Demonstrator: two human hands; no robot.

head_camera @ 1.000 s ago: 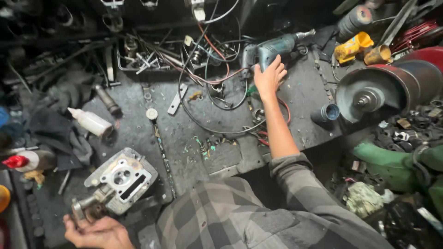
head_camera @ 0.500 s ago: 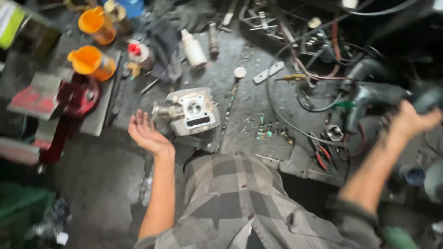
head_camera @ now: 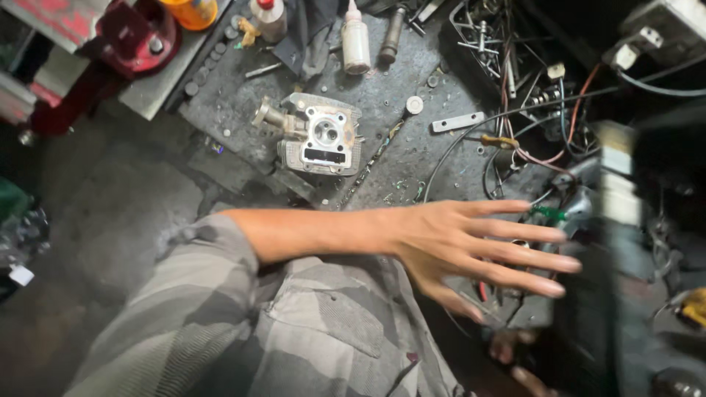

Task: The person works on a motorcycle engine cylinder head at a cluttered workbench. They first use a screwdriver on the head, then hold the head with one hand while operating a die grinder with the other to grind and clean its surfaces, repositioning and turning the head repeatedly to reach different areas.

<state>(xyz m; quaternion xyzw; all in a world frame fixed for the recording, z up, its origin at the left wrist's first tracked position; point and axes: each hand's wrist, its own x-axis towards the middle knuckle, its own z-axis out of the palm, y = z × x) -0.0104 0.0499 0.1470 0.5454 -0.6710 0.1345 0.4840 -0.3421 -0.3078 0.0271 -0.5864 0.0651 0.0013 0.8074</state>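
Note:
My left hand [head_camera: 471, 246] reaches across my body to the right, fingers spread and holding nothing. It hovers over a tangle of wires [head_camera: 540, 158] and a green connector [head_camera: 548, 213], next to a tall dark blurred object [head_camera: 614, 220]. A grey metal cylinder head [head_camera: 320, 136] lies on the dirty bench, apart from the hand, up and to the left. Blurred skin-coloured shapes at the bottom edge [head_camera: 518, 360] may be my right hand; its grip is hidden.
A white squeeze bottle [head_camera: 356, 44], a flat metal strip [head_camera: 457, 121] and a round white cap [head_camera: 415, 105] lie on the bench. A red tool [head_camera: 136, 37] and an orange container [head_camera: 193, 11] sit at top left. A yellow object [head_camera: 691, 309] shows far right.
My left hand has left the spot beside the cylinder head and swung right across my body, still open. The view has turned, and my right arm, earlier at the power tool, is mostly gone from sight.

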